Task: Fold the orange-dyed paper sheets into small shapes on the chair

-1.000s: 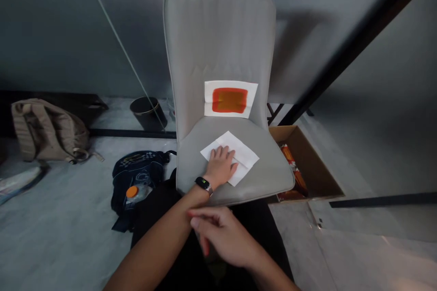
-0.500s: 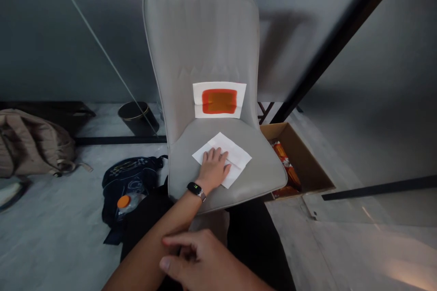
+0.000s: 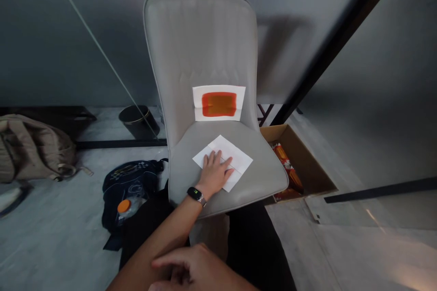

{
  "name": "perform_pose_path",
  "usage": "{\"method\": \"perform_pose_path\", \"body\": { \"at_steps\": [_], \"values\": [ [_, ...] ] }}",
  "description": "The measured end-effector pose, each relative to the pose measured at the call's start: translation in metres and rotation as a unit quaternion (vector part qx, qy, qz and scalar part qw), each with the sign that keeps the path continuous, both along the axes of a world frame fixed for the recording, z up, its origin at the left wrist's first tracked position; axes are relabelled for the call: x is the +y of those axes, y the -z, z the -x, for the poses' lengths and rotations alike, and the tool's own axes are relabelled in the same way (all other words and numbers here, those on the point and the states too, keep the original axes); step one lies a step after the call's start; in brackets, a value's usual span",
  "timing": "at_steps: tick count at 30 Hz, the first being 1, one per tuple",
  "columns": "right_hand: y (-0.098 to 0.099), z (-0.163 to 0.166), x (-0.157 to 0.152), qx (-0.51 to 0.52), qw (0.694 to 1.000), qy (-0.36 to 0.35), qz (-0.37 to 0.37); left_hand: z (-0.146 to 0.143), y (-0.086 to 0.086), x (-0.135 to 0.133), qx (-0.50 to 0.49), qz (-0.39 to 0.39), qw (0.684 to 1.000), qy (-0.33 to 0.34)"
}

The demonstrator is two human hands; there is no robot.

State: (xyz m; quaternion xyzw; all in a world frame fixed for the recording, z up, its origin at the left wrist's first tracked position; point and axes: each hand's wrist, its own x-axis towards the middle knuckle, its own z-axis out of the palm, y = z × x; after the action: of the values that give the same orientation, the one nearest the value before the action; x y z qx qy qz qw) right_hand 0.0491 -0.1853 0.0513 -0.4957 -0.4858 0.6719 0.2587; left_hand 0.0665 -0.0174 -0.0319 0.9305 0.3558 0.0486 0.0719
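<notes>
My left hand point(image 3: 215, 172), with a dark smartwatch point(image 3: 196, 194) on its wrist, lies flat with fingers spread on a white sheet of paper point(image 3: 239, 158). Creases run across this sheet, and it rests cornerwise on the grey chair's seat point(image 3: 262, 182). Behind it, a second white paper with an orange-red rectangle and browner centre point(image 3: 219, 104) leans upright against the backrest. At the bottom of the view my right hand point(image 3: 191, 266) is beside or on my left forearm; whether it touches is unclear. Its index finger points left, the thumb is apart, and nothing shows in it.
An open cardboard box point(image 3: 303, 159) holding red-orange packets stands right of the chair. To the left are a dark blue backpack point(image 3: 133, 182) with an orange-capped bottle point(image 3: 124, 207), a black bin point(image 3: 138, 122) and a beige backpack point(image 3: 34, 150). A grey wall is behind.
The view has tilted slightly, so the chair appears a little lower. My right hand has slid slightly down and left along the left forearm. My left hand stays on the sheet.
</notes>
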Motion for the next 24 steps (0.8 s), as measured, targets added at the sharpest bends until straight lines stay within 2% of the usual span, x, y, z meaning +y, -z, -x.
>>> {"method": "perform_pose_path", "body": {
  "at_steps": [6,12,16,18,24],
  "values": [
    [0.002,-0.004,0.005,-0.054,0.994,0.092,-0.031,0.001,0.002,0.001,-0.002,0.002,1.0,-0.002],
    [-0.002,-0.004,0.002,-0.03,0.999,0.003,-0.03,0.001,0.002,0.0,-0.001,0.001,1.0,-0.003],
    [-0.002,-0.007,0.004,-0.072,0.992,0.091,-0.047,0.001,0.002,0.0,-0.003,0.0,1.0,-0.002],
    [-0.002,-0.008,0.005,-0.089,0.988,0.109,-0.059,0.001,0.002,0.0,-0.005,-0.004,1.0,-0.002],
    [-0.009,-0.006,0.003,-0.092,0.994,0.027,-0.051,0.002,0.0,0.001,0.0,0.002,1.0,-0.001]
  ]
}}
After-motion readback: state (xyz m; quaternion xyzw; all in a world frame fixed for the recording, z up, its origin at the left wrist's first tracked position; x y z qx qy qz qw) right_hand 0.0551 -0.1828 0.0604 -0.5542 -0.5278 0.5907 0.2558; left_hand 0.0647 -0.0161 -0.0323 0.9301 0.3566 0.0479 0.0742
